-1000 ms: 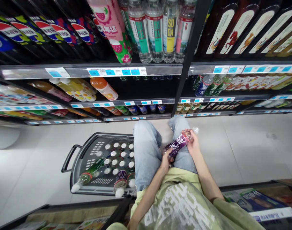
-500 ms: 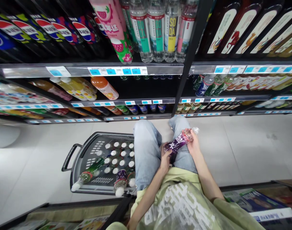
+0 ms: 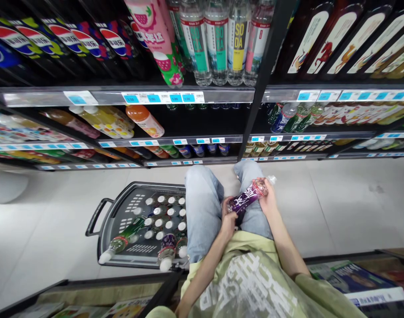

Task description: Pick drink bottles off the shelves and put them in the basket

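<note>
**Purple-labelled bottle (image 3: 246, 198) in a two-handed hold**

Nearest to us is a yellow-green shirt (image 3: 251, 285) with white lettering. Packages (image 3: 349, 279) lie on a display at the lower right. Beyond the shirt, we see the left grip (image 3: 228, 217) closed around the base end of the purple-labelled bottle, while the right grip (image 3: 267, 198) holds it near the neck. The bottle lies slantwise over the pale blue jeans (image 3: 202, 212), its whitish cap (image 3: 272, 179) pointing up and to our right.

Beside the left leg, a dark grey basket (image 3: 140, 248) rests on the tiled floor (image 3: 347, 207). In it we see rows of white-capped bottles (image 3: 159, 223), mostly upright. A green bottle (image 3: 127, 234) leans at the basket's left side and a second purple-labelled bottle (image 3: 168, 247) tilts toward us at its near edge.

Farther off, past the knees, stand shelves (image 3: 215, 95) of drinks. An orange bottle (image 3: 144, 120) sits on a middle level; above we find dark cola bottles (image 3: 89, 42), a pink bottle (image 3: 155, 39), clear soda bottles (image 3: 218, 48) and, to the right of the upright post, dark bottles (image 3: 312, 39) with white labels.
</note>
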`<state>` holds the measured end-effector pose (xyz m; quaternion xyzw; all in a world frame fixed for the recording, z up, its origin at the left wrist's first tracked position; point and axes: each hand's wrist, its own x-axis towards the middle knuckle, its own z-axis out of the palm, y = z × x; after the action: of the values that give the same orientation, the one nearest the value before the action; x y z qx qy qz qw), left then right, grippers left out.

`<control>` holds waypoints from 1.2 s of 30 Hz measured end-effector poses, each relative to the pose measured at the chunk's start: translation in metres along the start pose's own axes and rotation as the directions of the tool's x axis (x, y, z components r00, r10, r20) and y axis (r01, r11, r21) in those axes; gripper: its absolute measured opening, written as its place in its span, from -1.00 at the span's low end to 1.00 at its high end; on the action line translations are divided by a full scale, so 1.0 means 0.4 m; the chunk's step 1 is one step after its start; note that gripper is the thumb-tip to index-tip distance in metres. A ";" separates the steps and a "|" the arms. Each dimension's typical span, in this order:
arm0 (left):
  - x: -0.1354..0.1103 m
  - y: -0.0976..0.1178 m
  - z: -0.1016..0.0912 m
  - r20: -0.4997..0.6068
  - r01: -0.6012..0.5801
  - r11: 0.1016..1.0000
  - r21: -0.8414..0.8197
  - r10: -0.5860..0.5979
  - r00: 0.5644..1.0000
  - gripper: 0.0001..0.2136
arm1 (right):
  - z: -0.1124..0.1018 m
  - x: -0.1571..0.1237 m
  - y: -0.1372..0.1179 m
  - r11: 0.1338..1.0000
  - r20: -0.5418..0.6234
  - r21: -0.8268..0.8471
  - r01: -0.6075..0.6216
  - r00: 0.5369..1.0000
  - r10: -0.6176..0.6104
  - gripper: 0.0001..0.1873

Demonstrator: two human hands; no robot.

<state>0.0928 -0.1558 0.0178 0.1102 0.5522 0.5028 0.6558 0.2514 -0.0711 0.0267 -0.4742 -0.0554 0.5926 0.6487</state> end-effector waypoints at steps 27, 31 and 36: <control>0.010 -0.012 -0.004 0.110 0.241 0.970 0.016 -0.242 0.964 -0.42 | -0.021 0.006 -0.017 0.992 -0.058 0.092 -0.089 0.994 0.094 -0.74; 0.013 -0.015 -0.005 0.124 0.254 0.967 0.029 -0.256 0.959 -0.42 | -0.029 0.010 -0.009 0.991 -0.049 0.064 -0.119 0.991 0.122 -0.74; 0.012 -0.002 0.002 0.115 0.268 0.963 0.034 -0.270 0.956 -0.35 | -0.023 0.007 -0.007 0.993 -0.053 0.043 -0.110 0.992 0.112 -0.76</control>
<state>0.0935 -0.1523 0.0146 0.0697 0.5268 0.3966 0.7485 0.2602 -0.0733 0.0222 -0.4798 0.0009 0.6153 0.6255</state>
